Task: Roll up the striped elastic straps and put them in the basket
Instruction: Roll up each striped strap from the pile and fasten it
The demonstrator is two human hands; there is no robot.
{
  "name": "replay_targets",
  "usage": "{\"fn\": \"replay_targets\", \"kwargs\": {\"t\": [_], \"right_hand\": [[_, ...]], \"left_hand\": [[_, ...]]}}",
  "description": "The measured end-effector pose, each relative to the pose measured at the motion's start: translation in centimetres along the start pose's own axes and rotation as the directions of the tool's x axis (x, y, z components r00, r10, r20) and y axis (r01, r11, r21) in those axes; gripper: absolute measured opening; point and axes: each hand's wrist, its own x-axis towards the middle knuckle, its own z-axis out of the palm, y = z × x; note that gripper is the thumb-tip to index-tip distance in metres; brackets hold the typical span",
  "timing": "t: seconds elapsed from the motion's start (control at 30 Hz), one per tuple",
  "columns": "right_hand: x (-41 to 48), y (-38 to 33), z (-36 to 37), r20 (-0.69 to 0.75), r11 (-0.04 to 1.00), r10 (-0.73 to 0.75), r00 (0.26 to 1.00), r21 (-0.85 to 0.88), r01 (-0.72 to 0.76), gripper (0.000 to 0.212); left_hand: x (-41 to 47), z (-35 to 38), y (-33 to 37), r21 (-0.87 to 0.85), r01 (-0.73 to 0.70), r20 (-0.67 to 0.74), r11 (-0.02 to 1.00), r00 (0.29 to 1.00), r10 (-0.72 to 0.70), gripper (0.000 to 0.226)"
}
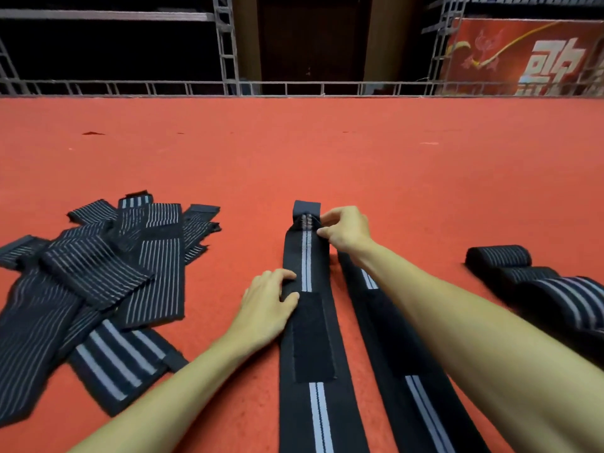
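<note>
A long black elastic strap (307, 266) with a grey centre stripe lies stretched out on the red floor, running away from me. My right hand (346, 228) pinches its right edge near the far end, where the fabric bunches below a dark tab. My left hand (269, 304) grips the strap's left edge midway, thumb on top beside a black patch. A second strap (411, 387) of the same kind lies parallel to the right, partly under my right forearm. No basket is in view.
A loose pile of striped straps (108, 273) lies at the left. Rolled or folded striped straps (536, 282) sit at the right edge. Red carpet (327, 152) spreads ahead to a metal truss railing (294, 88); a red banner (529, 57) hangs at the back right.
</note>
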Motion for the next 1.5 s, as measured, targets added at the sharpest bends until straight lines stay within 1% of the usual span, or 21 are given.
{"fn": "replay_targets", "kwargs": {"t": [0.07, 0.17, 0.27, 0.37, 0.47, 0.53, 0.57, 0.67, 0.73, 0.77, 0.8, 0.83, 0.87, 0.93, 1.0, 1.1, 1.2, 1.27, 1.33, 1.43, 1.5], "right_hand": [[0.6, 1.0, 0.7, -0.001, 0.999, 0.038, 0.999, -0.009, -0.038, 0.024], [1.1, 2.5, 0.5, 0.026, 0.997, 0.031, 0.999, -0.078, -0.029, 0.027], [1.5, 4.3, -1.3, -0.051, 0.982, -0.008, 0.999, -0.187, -0.002, 0.026], [2.1, 7.5, -2.6, -0.123, 0.964, 0.029, 0.992, -0.257, -0.06, 0.025], [2.1, 9.3, -2.7, -0.061, 0.924, 0.112, 0.992, -0.362, -0.126, 0.026], [1.9, 9.1, -2.6, -0.007, 0.904, 0.152, 0.988, -0.404, -0.142, 0.03], [1.9, 8.8, -2.8, -0.003, 0.912, 0.151, 0.989, -0.385, -0.14, 0.03], [1.0, 7.6, -4.4, -0.039, 0.967, 0.055, 0.998, -0.245, -0.063, 0.023], [-0.2, 6.2, -6.3, -0.032, 0.998, -0.011, 0.999, -0.062, 0.009, 0.015], [-0.9, 5.4, -7.3, -0.008, 0.997, -0.033, 0.999, 0.068, 0.034, 0.01], [-1.7, 4.5, -8.4, 0.022, 0.981, -0.05, 0.998, 0.19, 0.045, 0.009], [-2.4, 3.6, -9.3, 0.053, 0.955, -0.061, 0.997, 0.292, 0.043, 0.012], [-3.0, 2.8, -10.1, 0.076, 0.926, -0.063, 0.995, 0.377, 0.03, 0.012], [-4.1, 1.1, -11.4, 0.107, 0.862, -0.027, 0.994, 0.505, -0.031, 0.011], [-5.0, -0.5, -12.4, 0.148, 0.774, 0.01, 0.989, 0.625, -0.102, 0.009], [-5.5, -2.5, -12.9, 0.207, 0.658, 0.062, 0.976, 0.727, -0.196, 0.008], [-5.0, -3.2, -12.1, 0.239, 0.612, 0.133, 0.962, 0.743, -0.269, 0.005], [-4.6, -3.0, -10.8, 0.267, 0.644, 0.143, 0.953, 0.706, -0.294, 0.003], [-4.2, -2.3, -9.1, 0.273, 0.739, 0.153, 0.95, 0.606, -0.293, 0.008], [-3.5, -1.0, -6.0, 0.21, 0.9, 0.167, 0.963, 0.367, -0.236, 0.016], [-2.9, 0.0, -3.7, 0.161, 0.95, 0.15, 0.975, 0.25, -0.188, 0.014]], "left_hand": [[0.3, 0.7, 0.0, 0.13, -0.006, 0.008, 0.991, 1.0, 0.005, 0.034], [0.9, 0.9, 0.3, 0.217, -0.081, -0.029, 0.973, 0.996, 0.09, 0.031], [2.4, 1.2, 1.0, 0.116, -0.194, 0.025, 0.974, 0.981, 0.192, 0.025], [3.4, 2.6, 1.7, 0.0, -0.162, 0.04, 0.987, 0.986, 0.161, 0.024], [3.4, 3.3, 1.8, 0.082, -0.191, 0.002, 0.978, 0.982, 0.191, 0.016], [3.3, 3.2, 1.9, 0.147, -0.207, 0.046, 0.967, 0.978, 0.202, 0.009], [3.5, 2.9, 2.3, 0.168, -0.202, 0.098, 0.965, 0.977, 0.188, 0.008], [5.1, 1.7, 4.0, 0.245, -0.119, 0.27, 0.962, 0.962, 0.05, 0.029], [5.9, 1.4, 5.1, 0.295, -0.107, 0.308, 0.949, 0.951, 0.011, 0.034], [5.9, 1.4, 5.6, 0.264, -0.086, 0.32, 0.961, 0.947, -0.003, 0.039], [5.5, 1.6, 6.0, 0.152, -0.046, 0.353, 0.987, 0.935, -0.011, 0.051], [4.9, 1.7, 6.6, -0.023, 0.023, 0.413, 0.999, 0.911, -0.012, 0.063], [4.2, 1.8, 7.1, -0.206, 0.094, 0.451, 0.974, 0.893, 0.009, 0.069], [2.7, 1.4, 8.4, -0.42, 0.171, 0.431, 0.891, 0.902, 0.03, 0.053], [1.7, 0.4, 9.3, -0.527, 0.195, 0.364, 0.827, 0.931, 0.012, 0.032], [0.2, -1.4, 10.5, -0.657, 0.181, 0.367, 0.731, 0.925, 0.101, 0.017], [-1.0, -3.9, 11.3, -0.806, 0.284, 0.401, 0.519, 0.907, 0.127, 0.02], [-1.2, -5.5, 10.6, -0.844, 0.327, 0.399, 0.426, 0.912, 0.09, 0.022], [-1.1, -6.6, 9.1, -0.826, 0.343, 0.402, 0.448, 0.915, 0.041, 0.019], [-0.5, -7.0, 6.2, -0.743, 0.39, 0.424, 0.544, 0.903, -0.069, 0.014], [0.1, -6.1, 4.2, -0.683, 0.432, 0.438, 0.589, 0.888, -0.143, 0.022]]}}
